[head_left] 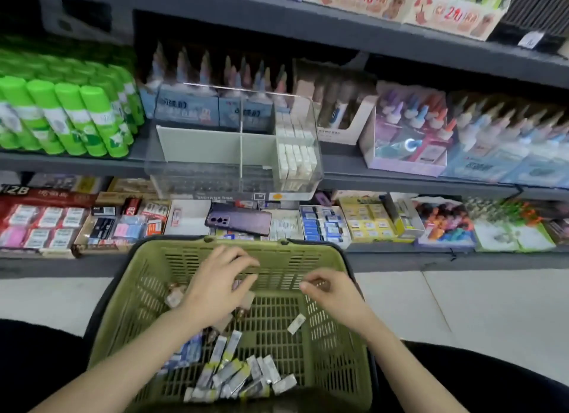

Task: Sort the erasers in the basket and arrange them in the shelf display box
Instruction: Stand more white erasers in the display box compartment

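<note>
Basket (154, 277): green plastic with slotted walls, at bottom centre of the head view, in front of the shelving and just below the lower shelf.
Erasers (234, 378): loose wrapped pieces heaped on the basket floor at the near side, towards the left; silver, white and yellow-green wrappers overlap at mixed angles.
Single eraser (296, 323): one white piece lying alone on the basket floor, right of centre and apart from the heap.
Left hand (215, 283): over the far-left part of the basket, palm down, fingers bent and reaching forward. It is blurred, small brownish pieces lie under it, and I cannot tell whether it has hold of one.
Right hand (326, 289): over the far-right part of the basket, fingers curled in towards the thumb. I cannot tell whether anything is pinched there.
Display box (197, 172): clear box with dividers on the middle shelf (400, 178), above the basket and overhanging the shelf edge.
Stocked erasers (295, 157): white pieces standing in tight rows in the box's right compartment.
Phone (238, 221): purple, camera side up, lying on the lower-shelf goods between box and basket.
Glue sticks (77, 120): green-capped, packed together on the middle shelf left of the box.
</note>
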A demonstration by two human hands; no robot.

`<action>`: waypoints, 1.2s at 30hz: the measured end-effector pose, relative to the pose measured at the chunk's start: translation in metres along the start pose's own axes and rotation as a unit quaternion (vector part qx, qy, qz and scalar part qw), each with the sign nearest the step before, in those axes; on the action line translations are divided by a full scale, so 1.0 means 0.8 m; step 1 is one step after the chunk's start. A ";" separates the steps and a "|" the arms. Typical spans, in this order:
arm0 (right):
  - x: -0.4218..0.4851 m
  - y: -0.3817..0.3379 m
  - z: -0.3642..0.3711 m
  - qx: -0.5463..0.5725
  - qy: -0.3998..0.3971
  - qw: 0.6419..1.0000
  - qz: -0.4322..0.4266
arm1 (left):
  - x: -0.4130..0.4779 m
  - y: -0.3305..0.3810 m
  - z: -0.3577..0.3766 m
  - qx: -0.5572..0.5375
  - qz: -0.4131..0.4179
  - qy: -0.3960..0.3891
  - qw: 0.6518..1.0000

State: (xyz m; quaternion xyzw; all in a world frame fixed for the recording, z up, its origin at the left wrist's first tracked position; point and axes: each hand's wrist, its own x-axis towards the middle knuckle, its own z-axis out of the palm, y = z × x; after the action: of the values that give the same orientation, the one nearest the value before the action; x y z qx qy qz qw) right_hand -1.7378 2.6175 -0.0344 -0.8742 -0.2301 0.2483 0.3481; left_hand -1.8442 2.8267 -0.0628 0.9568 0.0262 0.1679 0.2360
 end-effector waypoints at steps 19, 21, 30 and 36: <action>0.049 0.149 0.247 -0.308 -0.263 0.904 0.137 | -0.132 -0.107 0.170 0.140 0.084 -0.381 0.910; 0.047 0.155 0.249 -0.319 -0.276 0.900 0.112 | -0.136 -0.104 0.183 0.135 0.137 -0.419 0.887; 0.051 0.170 0.250 -0.303 -0.248 0.918 0.061 | -0.157 -0.111 0.196 0.043 0.069 -0.449 0.890; 0.072 0.181 0.226 -0.269 -0.159 0.943 0.117 | -0.165 -0.118 0.193 0.036 0.054 -0.444 0.893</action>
State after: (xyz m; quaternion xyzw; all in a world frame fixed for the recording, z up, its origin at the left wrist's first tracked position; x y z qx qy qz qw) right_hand -1.7675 2.6457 -0.2698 -0.9054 -0.2369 0.3513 0.0272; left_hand -1.9147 2.8249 -0.2752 0.9394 -0.1266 -0.2636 0.1789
